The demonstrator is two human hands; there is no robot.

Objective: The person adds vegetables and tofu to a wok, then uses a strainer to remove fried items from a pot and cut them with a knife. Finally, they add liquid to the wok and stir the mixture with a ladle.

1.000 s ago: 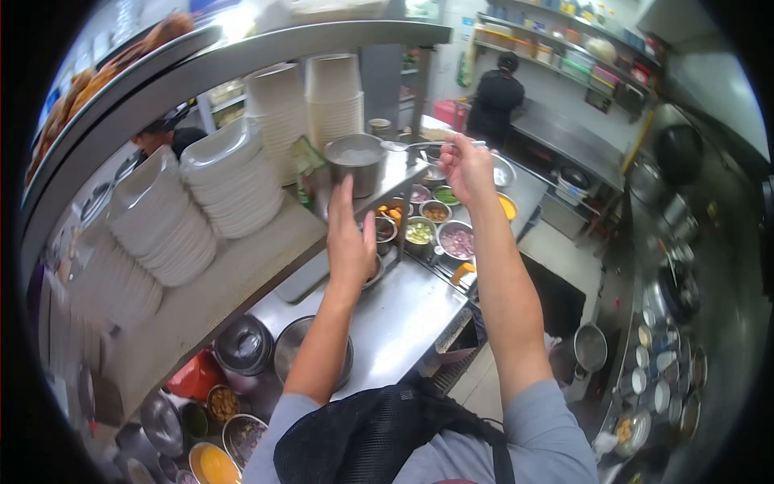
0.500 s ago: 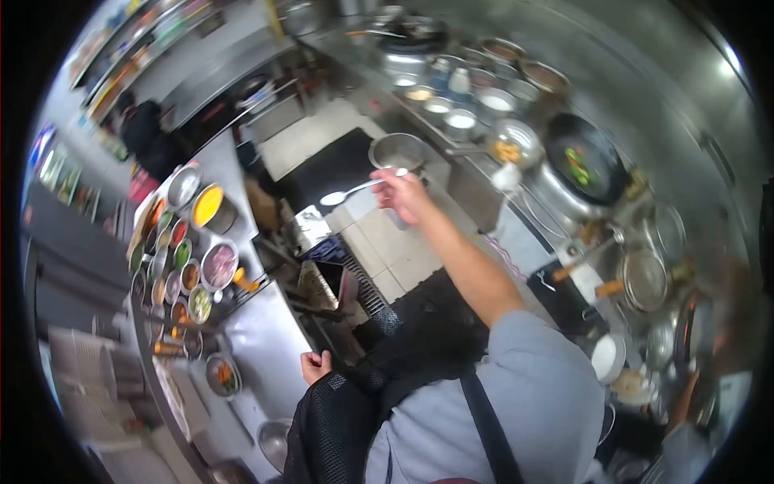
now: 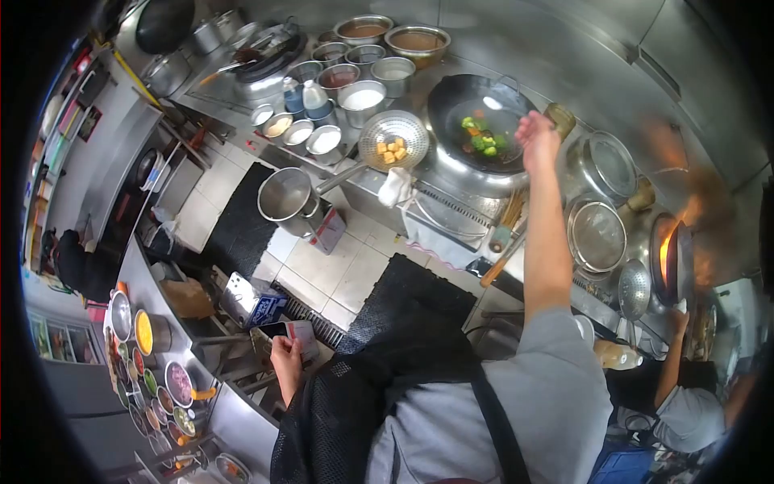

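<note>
My right hand (image 3: 538, 139) is closed above the right edge of a black wok (image 3: 451, 97); what it holds, if anything, is hidden. Green and orange vegetable pieces (image 3: 484, 143) lie in the wok. Low at the left, my left hand (image 3: 286, 359) is curled closed beside the metal counter (image 3: 242, 419), with nothing visible in it. Left of the wok, a perforated strainer (image 3: 407, 125) holds golden cubes (image 3: 392, 151) over a metal container.
Metal pots (image 3: 363, 95) and sauce bottles (image 3: 293, 97) stand behind the strainer. A saucepan (image 3: 284, 195) is over the floor. Ingredient bowls (image 3: 179, 383) line the left counter. At the right, a co-worker's arm (image 3: 671, 363) reaches toward a flaming wok (image 3: 684, 262).
The view has turned toward the stove. My right hand has moved from over the floor to the wok, and the white spoon it held no longer shows clearly. My left hand stays closed.
</note>
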